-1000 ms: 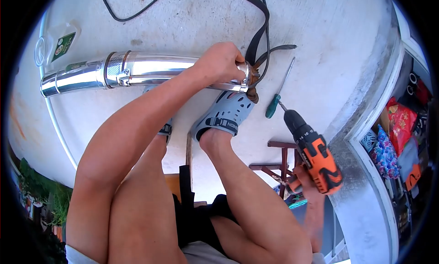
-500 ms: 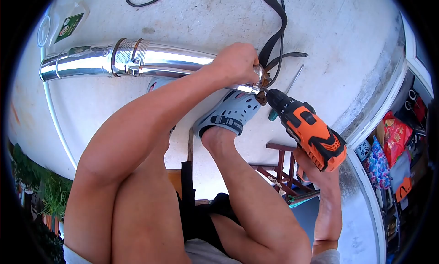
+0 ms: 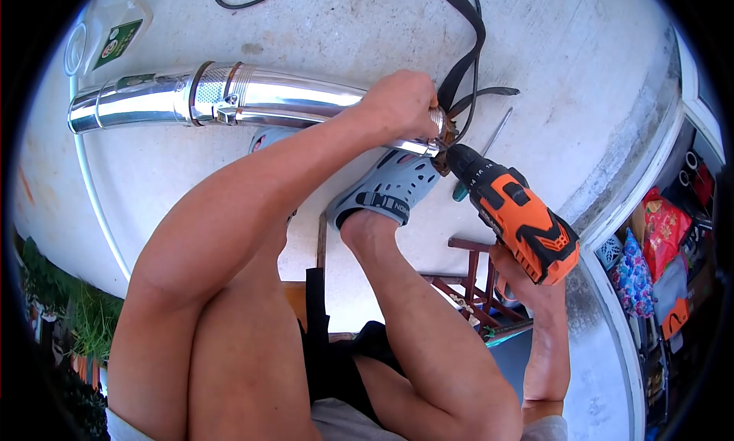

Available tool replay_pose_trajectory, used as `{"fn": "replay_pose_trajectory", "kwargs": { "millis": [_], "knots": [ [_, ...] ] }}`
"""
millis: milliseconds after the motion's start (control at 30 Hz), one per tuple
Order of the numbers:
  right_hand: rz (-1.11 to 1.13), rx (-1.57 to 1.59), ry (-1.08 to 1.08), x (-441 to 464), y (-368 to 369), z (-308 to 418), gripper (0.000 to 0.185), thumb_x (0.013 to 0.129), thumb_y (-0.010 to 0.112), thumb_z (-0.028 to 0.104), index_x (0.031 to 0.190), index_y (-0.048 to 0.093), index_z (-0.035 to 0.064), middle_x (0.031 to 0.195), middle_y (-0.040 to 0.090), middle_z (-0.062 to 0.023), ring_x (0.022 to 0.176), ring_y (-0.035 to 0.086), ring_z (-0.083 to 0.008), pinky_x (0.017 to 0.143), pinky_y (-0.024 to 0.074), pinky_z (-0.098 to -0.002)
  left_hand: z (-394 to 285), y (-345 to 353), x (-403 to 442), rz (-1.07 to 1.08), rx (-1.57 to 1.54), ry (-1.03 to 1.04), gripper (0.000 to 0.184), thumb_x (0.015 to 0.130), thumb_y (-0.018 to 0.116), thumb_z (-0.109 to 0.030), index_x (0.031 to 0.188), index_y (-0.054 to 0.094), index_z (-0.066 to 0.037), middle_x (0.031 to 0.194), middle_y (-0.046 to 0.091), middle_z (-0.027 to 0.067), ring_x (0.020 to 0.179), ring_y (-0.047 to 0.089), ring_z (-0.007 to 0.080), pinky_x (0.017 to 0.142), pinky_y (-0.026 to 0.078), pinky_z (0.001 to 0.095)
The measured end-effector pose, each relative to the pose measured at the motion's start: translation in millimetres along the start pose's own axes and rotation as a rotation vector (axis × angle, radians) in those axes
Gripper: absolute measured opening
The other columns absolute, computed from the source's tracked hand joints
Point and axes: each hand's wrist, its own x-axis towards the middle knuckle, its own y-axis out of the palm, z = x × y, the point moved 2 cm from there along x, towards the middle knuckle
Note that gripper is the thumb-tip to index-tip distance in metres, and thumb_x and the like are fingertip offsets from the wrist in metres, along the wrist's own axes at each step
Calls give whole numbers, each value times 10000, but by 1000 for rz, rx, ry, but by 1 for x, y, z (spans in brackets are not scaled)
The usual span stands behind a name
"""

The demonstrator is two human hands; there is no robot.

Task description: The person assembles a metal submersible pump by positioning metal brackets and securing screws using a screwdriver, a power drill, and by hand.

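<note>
A long, shiny metal tube (image 3: 298,97) with clamp bands lies across the upper left, over my grey clog (image 3: 390,177). My left hand (image 3: 401,105) is closed around its right end. There, a brown, rusty-looking piece (image 3: 442,163) shows next to a thin metal rim. My right hand (image 3: 524,277) grips the handle of an orange and black cordless drill (image 3: 527,227), its chuck pointing up and left at that end. Whether the drill's tip touches the piece is hidden. Just beyond lies a screwdriver (image 3: 497,134) with a green handle.
Black straps and a cable (image 3: 465,51) run over the concrete floor (image 3: 550,74) beyond the tube's end. A dark red wooden frame (image 3: 474,288) stands below the drill. At the right, a white door sill (image 3: 612,238) borders bright bags (image 3: 661,231). A white hose (image 3: 95,204) lies left.
The whole scene has shifted very slightly. Both hands keep their grips, with the drill still angled at the tube's end.
</note>
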Motion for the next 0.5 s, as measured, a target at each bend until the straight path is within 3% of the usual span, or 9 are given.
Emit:
{"fn": "replay_pose_trajectory", "kwargs": {
  "millis": [500],
  "knots": [
    [-16,-23,-47,1,1,-3,227,809,715,21,1036,718,25,897,765,-42,747,705,-131,694,558,-289,0,-1,1,8,14,-5,366,676,743,-214,973,776,-3,750,676,247,676,667,366,716,545,408]
  ]
}}
